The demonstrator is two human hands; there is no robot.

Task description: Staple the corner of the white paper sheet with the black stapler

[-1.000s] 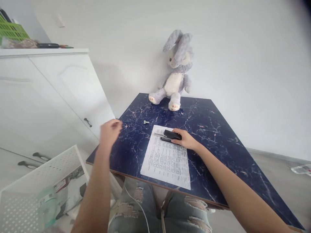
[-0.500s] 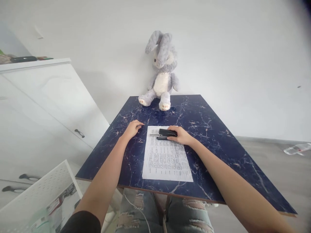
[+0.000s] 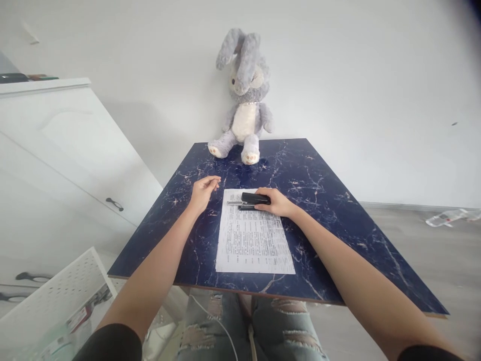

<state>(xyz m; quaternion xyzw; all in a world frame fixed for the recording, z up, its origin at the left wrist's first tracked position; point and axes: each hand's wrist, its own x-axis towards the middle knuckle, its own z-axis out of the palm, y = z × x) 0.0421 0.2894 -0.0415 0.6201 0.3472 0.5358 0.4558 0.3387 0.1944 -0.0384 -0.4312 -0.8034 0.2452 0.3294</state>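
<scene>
A printed sheet of paper (image 3: 253, 235) lies on the dark blue marbled table (image 3: 330, 200). My right hand (image 3: 276, 203) is closed around a black stapler (image 3: 254, 199) that rests on the sheet's top edge, its metal part pointing left. My left hand (image 3: 202, 191) hovers just left of the sheet's top corner, its fingers curled together with the thumb side up. What they hold, if anything, is hidden. No small loose item shows on the table near that hand.
A grey plush rabbit (image 3: 242, 105) sits at the table's far edge against the white wall. A white cabinet (image 3: 56, 150) stands at the left, with a white perforated basket (image 3: 48, 306) below it. My knees in ripped jeans (image 3: 248, 331) are under the near edge.
My left hand swung in from the left onto a small grey metal piece on the table, then lifted slightly; the piece no longer shows. The right hand stayed on the stapler. The view shifted.
</scene>
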